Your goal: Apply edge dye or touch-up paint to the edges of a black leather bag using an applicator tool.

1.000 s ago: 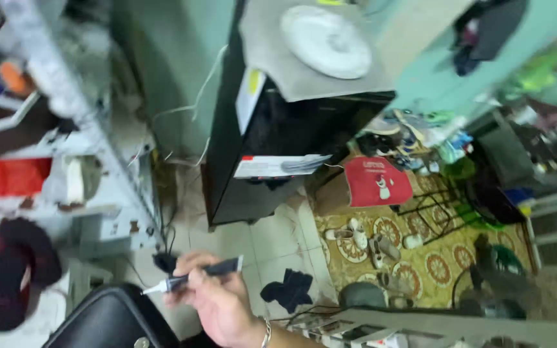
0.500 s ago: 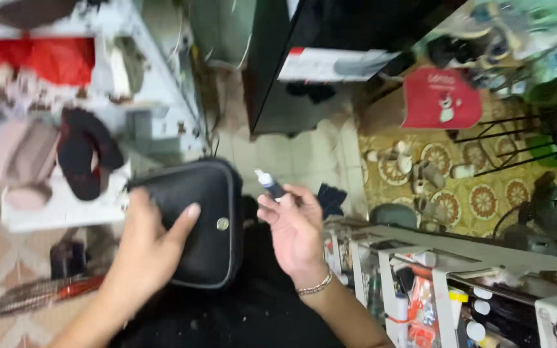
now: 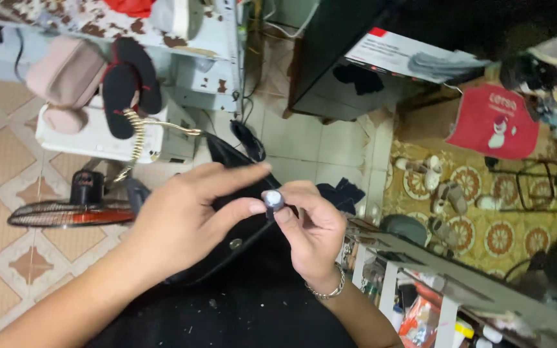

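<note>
Right hand (image 3: 314, 235): we are gripping one small pen (image 3: 273, 201), its cap end up.
Left hand (image 3: 185, 222): we are pinching that cap.
Bag: one black bag (image 3: 224, 248) is lying just beneath both hands.

Black sandals (image 3: 130, 87) on white stool (image 3: 91, 135), floor fan (image 3: 72, 209), red bag (image 3: 494, 122) beyond.

Dim, even indoor light; soft shadows, slight blur, dark upper-right corner.

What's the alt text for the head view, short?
Seen from above, the right hand holds a small dark marker-like tube end-on while the left hand pinches its pale tip, both over a black handbag on the lap. Tiled floor, a fan and cluttered shelves surround.
</note>
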